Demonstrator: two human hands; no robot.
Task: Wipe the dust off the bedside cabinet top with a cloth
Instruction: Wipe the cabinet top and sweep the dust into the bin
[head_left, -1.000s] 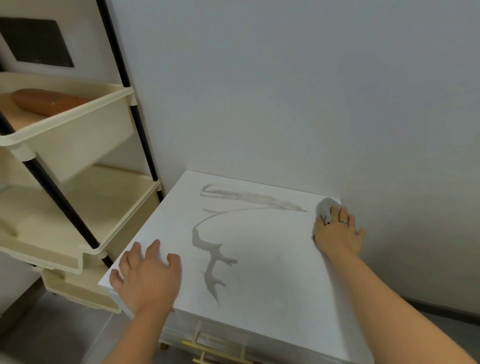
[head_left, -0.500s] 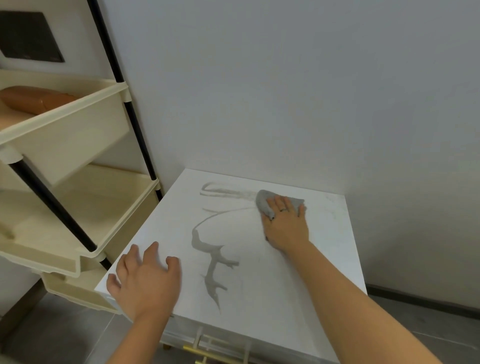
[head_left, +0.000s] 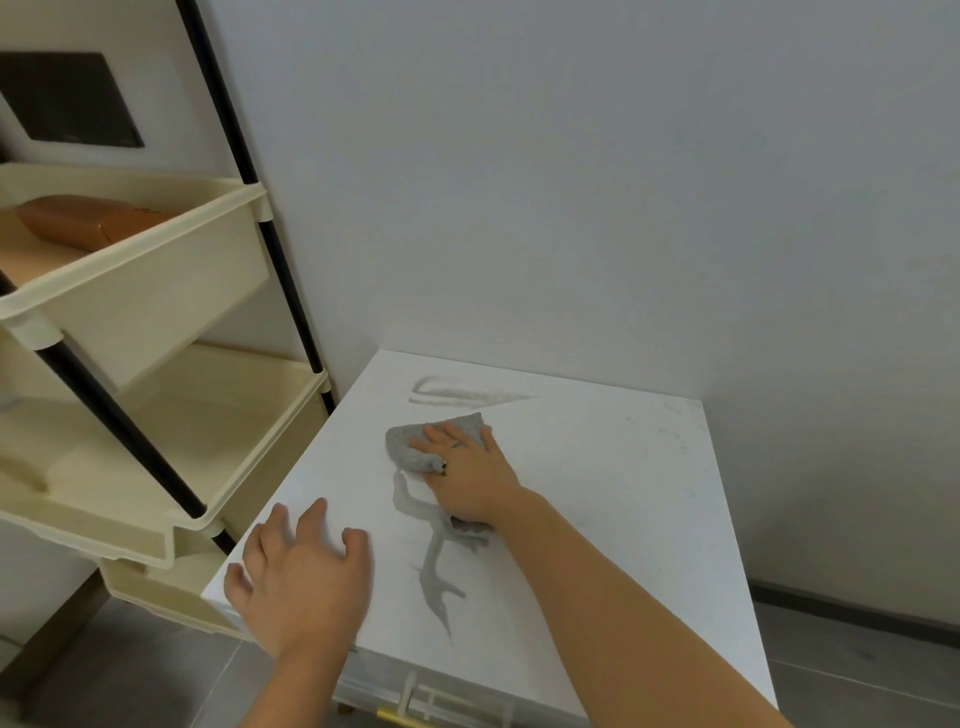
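The white bedside cabinet top (head_left: 613, 499) fills the lower middle of the head view. A grey cloth (head_left: 408, 447) lies on it left of centre, pressed flat under my right hand (head_left: 467, 478), fingers spread over it. A grey dust streak (head_left: 457, 392) runs near the back edge, and a branching dust trail (head_left: 436, 582) runs toward the front. My left hand (head_left: 301, 587) rests palm down on the front left corner of the top, fingers apart, holding nothing.
A cream plastic shelf rack (head_left: 156, 291) with black poles stands close on the left; a brown object (head_left: 78, 223) lies in its upper tray. A grey wall (head_left: 623, 182) borders the cabinet at the back and right. A gold drawer handle (head_left: 405, 717) shows at the front.
My right hand has swept the cloth leftward from the back right corner to left of centre, clearing the right part of the upper streaks. My left hand has stayed put.
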